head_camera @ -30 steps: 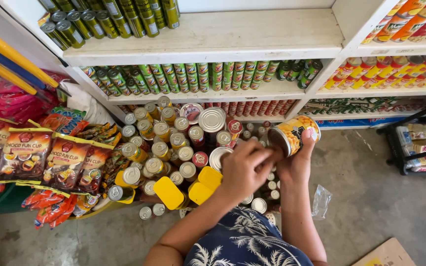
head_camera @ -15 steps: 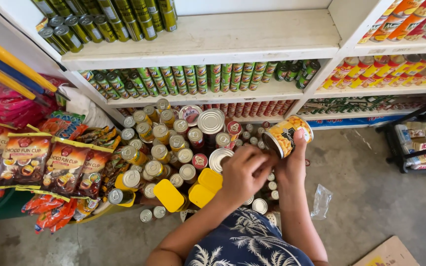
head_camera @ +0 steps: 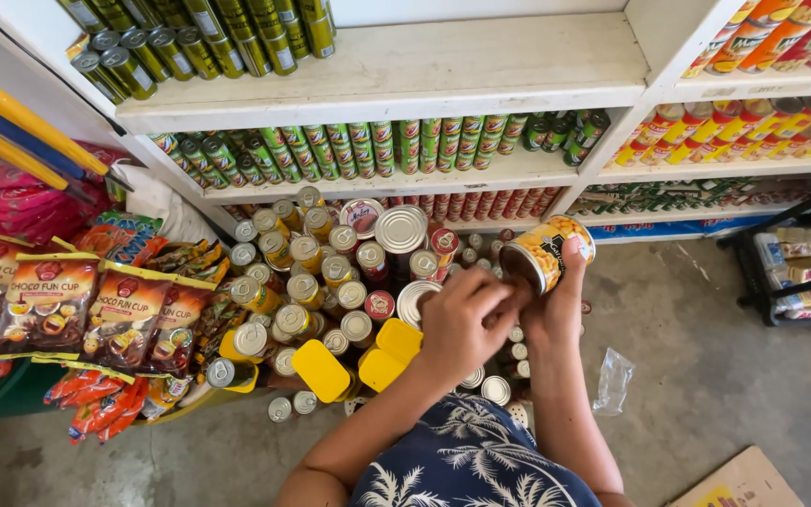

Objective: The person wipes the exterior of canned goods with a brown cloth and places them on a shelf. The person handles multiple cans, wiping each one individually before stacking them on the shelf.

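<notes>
Head view: right hand point(head_camera: 556, 305) grips yellow can point(head_camera: 544, 252) tilted on side, long axis pointing up-right toward shelves point(head_camera: 481, 89), base end facing left hand point(head_camera: 466, 324). Left hand curled, fingertips touching base rim, holding nothing. Tin pile point(head_camera: 330, 282) lies left, below.

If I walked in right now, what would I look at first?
Probably the yellow can held tilted in the right hand, with the left hand at its end, in the middle. Next, the big heap of cans on the floor below the white shelves, and the bright snack bags hanging at the left.
</notes>
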